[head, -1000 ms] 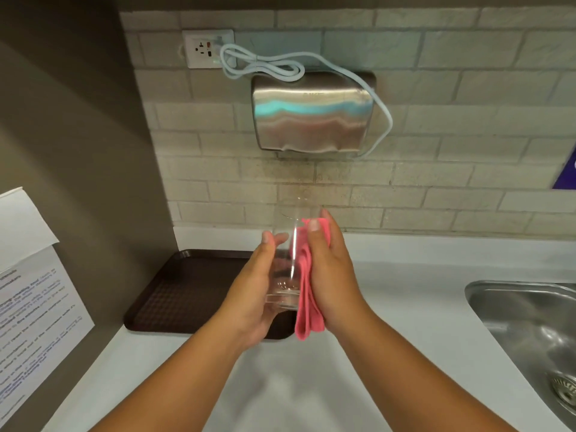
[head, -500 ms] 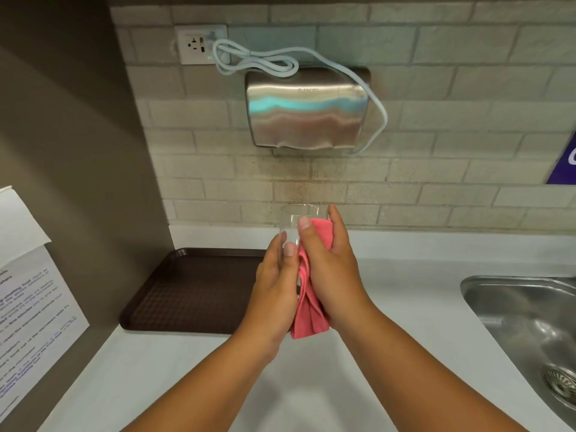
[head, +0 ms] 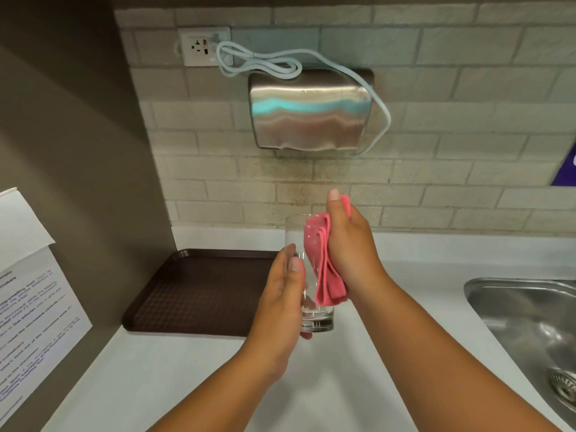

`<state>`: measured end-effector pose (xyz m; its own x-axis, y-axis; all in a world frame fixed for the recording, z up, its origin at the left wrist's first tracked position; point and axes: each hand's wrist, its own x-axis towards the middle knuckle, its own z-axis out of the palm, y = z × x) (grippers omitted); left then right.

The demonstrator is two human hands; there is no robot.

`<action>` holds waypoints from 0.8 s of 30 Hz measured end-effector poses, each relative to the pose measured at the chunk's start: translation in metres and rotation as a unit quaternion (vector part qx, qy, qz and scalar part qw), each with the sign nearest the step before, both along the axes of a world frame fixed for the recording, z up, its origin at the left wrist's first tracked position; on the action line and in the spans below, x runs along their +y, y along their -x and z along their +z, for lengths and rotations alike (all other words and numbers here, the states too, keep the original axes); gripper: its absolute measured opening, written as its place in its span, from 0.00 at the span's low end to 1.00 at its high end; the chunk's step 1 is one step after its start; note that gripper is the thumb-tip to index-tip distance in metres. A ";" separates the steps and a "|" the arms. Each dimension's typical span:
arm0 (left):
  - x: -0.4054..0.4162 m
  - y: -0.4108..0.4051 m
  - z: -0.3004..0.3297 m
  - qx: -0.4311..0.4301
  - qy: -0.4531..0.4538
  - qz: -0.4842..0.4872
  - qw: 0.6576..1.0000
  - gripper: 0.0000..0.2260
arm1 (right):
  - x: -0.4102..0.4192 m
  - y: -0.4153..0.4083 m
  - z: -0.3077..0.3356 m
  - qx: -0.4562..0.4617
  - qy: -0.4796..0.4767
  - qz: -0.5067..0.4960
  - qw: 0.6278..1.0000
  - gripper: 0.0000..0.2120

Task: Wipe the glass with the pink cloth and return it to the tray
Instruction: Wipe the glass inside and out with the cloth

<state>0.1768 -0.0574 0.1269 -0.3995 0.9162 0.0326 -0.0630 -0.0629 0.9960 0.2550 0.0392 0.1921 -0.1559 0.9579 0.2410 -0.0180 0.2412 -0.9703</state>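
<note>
- Above the counter [head: 193, 385], left hand [head: 277, 310] grips the upright glass [head: 308, 307].
- Right hand [head: 352, 247] clasps the folded pink cloth [head: 324, 269] against the glass.
- Brown tray [head: 199, 291] lies just beside, left.

The left hand [head: 282, 302] is hiding part of the glass [head: 307, 275] and the tray's [head: 199, 291] right corner. The sink [head: 530, 322] is getting cut off. The paper's [head: 34, 310] words are looking too blurry.
</note>
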 end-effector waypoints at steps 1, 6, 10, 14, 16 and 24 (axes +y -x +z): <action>0.000 0.001 0.001 -0.008 -0.001 0.000 1.000 0.30 | 0.001 -0.003 0.000 0.016 0.012 0.017 1.000 0.18; 0.009 0.016 0.018 -0.077 -0.037 0.014 0.996 0.20 | -0.031 -0.004 -0.027 0.061 0.056 0.132 0.988 0.19; 0.013 0.024 0.017 -0.118 -0.035 0.007 0.992 0.18 | -0.059 0.009 -0.047 -0.053 -0.075 0.115 0.989 0.27; 0.008 0.018 0.013 -0.060 -0.024 -0.028 0.997 0.16 | -0.053 0.013 -0.039 -0.185 -0.146 0.063 0.970 0.29; 0.006 0.015 0.011 -0.048 -0.019 -0.025 0.998 0.21 | -0.043 0.012 -0.033 -0.187 -0.150 0.057 0.969 0.30; -0.004 0.015 0.017 -0.120 -0.021 -0.087 0.989 0.29 | -0.008 0.000 0.006 0.038 0.034 0.122 0.991 0.21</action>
<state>0.1620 -0.0614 0.1435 -0.2364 0.9716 -0.0037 -0.3111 -0.0721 0.9476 0.2554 0.0309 0.1981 -0.3687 0.9084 0.1973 -0.1421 0.1546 -0.9777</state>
